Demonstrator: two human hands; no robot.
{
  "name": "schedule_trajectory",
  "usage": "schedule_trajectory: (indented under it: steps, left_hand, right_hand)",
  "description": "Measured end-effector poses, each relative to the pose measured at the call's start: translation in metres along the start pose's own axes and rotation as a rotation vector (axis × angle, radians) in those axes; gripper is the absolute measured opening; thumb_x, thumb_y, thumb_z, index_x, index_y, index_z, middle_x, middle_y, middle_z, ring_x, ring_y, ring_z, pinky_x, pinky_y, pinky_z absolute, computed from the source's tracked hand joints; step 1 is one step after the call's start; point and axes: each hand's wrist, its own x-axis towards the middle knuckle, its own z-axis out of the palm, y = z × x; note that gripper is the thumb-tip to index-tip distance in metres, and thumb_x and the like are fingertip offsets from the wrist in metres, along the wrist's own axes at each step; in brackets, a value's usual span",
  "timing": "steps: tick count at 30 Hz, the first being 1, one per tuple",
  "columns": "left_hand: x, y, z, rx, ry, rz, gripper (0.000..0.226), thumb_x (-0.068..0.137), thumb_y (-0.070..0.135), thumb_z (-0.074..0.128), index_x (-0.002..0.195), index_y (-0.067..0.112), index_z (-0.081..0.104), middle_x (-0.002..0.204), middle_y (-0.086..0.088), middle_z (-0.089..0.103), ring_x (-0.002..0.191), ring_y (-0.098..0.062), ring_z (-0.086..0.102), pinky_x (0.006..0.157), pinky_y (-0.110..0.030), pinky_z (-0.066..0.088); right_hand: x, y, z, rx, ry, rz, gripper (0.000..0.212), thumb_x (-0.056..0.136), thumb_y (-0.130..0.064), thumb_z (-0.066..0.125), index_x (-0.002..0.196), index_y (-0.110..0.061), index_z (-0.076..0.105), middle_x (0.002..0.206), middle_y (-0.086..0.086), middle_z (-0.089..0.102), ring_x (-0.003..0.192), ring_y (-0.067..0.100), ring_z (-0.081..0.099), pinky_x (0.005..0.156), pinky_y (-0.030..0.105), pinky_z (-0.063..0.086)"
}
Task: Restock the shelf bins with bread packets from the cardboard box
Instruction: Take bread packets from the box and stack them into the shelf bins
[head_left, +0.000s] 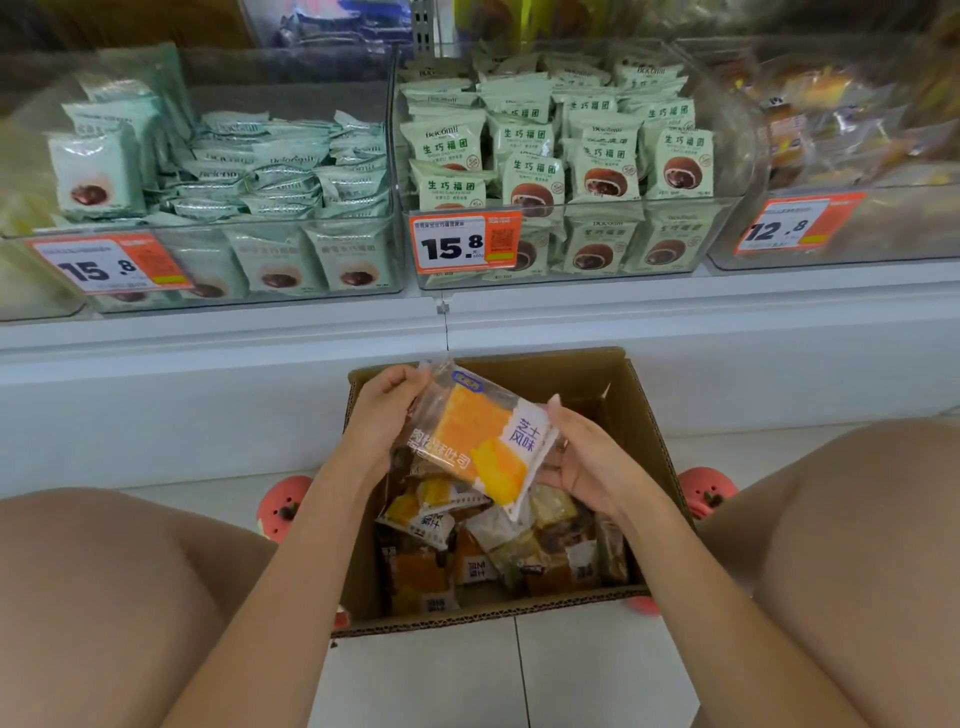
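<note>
above the packet-filled cardboard box (641, 415), one bread packet (480, 441) between both hands (387, 410)

One cardboard box (641, 415) sits open on the floor. Two hands, the left hand (382, 415) and the right hand (584, 460), show, with one bread packet (480, 439) between them. Three clear shelf bins (400, 244) stand in full view, bearing three price tags (460, 244). Two pink shoes (283, 506) flank the box. Loose packets inside are too jumbled to count.

3 orange price tags (464, 242) read 15.8, 15.8, 12.8. Pink shoes (283, 506) on white tiled floor (587, 675), bare knees (104, 571) either side.
</note>
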Motion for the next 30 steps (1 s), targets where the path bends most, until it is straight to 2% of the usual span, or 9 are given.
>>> schedule_trajectory:
  steps: [3, 5, 11, 13, 16, 21, 23, 27, 30]
  left_hand:
    - [-0.001, 0.003, 0.014, -0.171, 0.060, -0.025, 0.024, 0.096, 0.021, 0.054, 0.074, 0.014, 0.062, 0.066, -0.002, 0.064, 0.059, -0.016, 0.058, 0.059, -0.028, 0.046]
    - [-0.002, 0.001, 0.023, -0.133, 0.103, 0.015, 0.028, 0.097, 0.021, 0.053, 0.071, 0.014, 0.058, 0.059, 0.001, 0.058, 0.054, -0.015, 0.051, 0.051, -0.025, 0.041]
    - [-0.010, 0.031, 0.039, 0.573, 0.216, 0.508, 0.022, 0.099, 0.025, 0.047, 0.082, 0.012, 0.048, 0.058, 0.001, 0.054, 0.050, -0.013, 0.049, 0.047, -0.022, 0.036]
    - [-0.015, 0.058, 0.042, 0.632, 0.211, 0.629, 0.016, 0.099, 0.025, 0.044, 0.090, 0.012, 0.047, 0.063, -0.005, 0.060, 0.050, -0.021, 0.053, 0.050, -0.036, 0.040]
    - [-0.020, 0.106, 0.047, 0.674, 0.178, 0.817, 0.014, 0.100, 0.023, 0.043, 0.092, 0.012, 0.044, 0.060, -0.010, 0.059, 0.046, -0.023, 0.052, 0.045, -0.040, 0.039]
    - [-0.033, 0.200, 0.078, 0.684, 0.283, 1.150, 0.027, 0.100, 0.027, 0.038, 0.091, 0.003, 0.048, 0.048, 0.010, 0.038, 0.034, -0.008, 0.033, 0.036, -0.023, 0.018]
    - [-0.039, 0.234, 0.096, 0.674, 0.375, 1.288, 0.036, 0.102, 0.033, 0.030, 0.091, 0.004, 0.048, 0.045, 0.006, 0.038, 0.031, -0.013, 0.028, 0.036, -0.017, 0.014]
    - [-0.028, 0.291, 0.128, 0.758, 0.396, 1.477, 0.029, 0.098, 0.035, 0.030, 0.092, 0.010, 0.043, 0.044, -0.007, 0.046, 0.030, -0.028, 0.044, 0.035, -0.016, 0.014]
    - [-0.013, 0.340, 0.157, 0.853, 0.465, 1.536, 0.037, 0.098, 0.035, 0.031, 0.095, 0.004, 0.051, 0.047, -0.011, 0.050, 0.035, -0.031, 0.048, 0.037, -0.019, 0.011]
  right_hand:
    - [-0.006, -0.006, 0.006, 0.133, -0.017, 0.029, 0.052, 0.087, -0.051, 0.045, 0.126, -0.018, 0.053, 0.121, 0.014, 0.065, 0.108, 0.032, 0.064, 0.081, 0.045, 0.057]
    - [-0.013, -0.010, 0.011, 0.167, -0.013, 0.004, 0.035, 0.093, -0.035, 0.049, 0.124, -0.020, 0.052, 0.114, 0.009, 0.069, 0.102, 0.030, 0.067, 0.072, 0.046, 0.059]
    - [-0.040, -0.050, 0.015, 0.015, 0.091, -0.154, 0.023, 0.089, -0.021, 0.060, 0.112, -0.020, 0.059, 0.098, 0.006, 0.072, 0.087, 0.028, 0.070, 0.065, 0.047, 0.059]
    - [-0.055, -0.076, 0.017, -0.125, 0.117, -0.210, 0.038, 0.078, -0.029, 0.067, 0.114, -0.020, 0.059, 0.098, 0.006, 0.073, 0.086, 0.027, 0.070, 0.068, 0.047, 0.059]
    - [-0.081, -0.120, 0.019, -0.270, 0.133, -0.293, 0.040, 0.076, -0.032, 0.067, 0.113, -0.020, 0.059, 0.101, 0.009, 0.073, 0.087, 0.028, 0.071, 0.070, 0.045, 0.059]
    - [-0.120, -0.203, 0.031, -0.329, 0.154, -0.493, 0.031, 0.078, -0.029, 0.065, 0.108, -0.029, 0.058, 0.088, -0.003, 0.074, 0.077, 0.016, 0.072, 0.057, 0.035, 0.058]
    - [-0.133, -0.233, 0.035, -0.382, 0.166, -0.553, 0.037, 0.072, -0.030, 0.070, 0.108, -0.032, 0.061, 0.084, -0.004, 0.072, 0.075, 0.015, 0.071, 0.058, 0.034, 0.058]
    - [-0.156, -0.287, 0.029, -0.429, 0.250, -0.662, 0.028, 0.076, -0.025, 0.072, 0.104, -0.025, 0.067, 0.089, 0.007, 0.071, 0.076, 0.017, 0.070, 0.054, 0.031, 0.057]
    - [-0.169, -0.329, 0.015, -0.428, 0.339, -0.720, 0.012, 0.080, -0.024, 0.071, 0.091, -0.020, 0.067, 0.070, -0.005, 0.070, 0.064, 0.011, 0.068, 0.055, 0.035, 0.058]
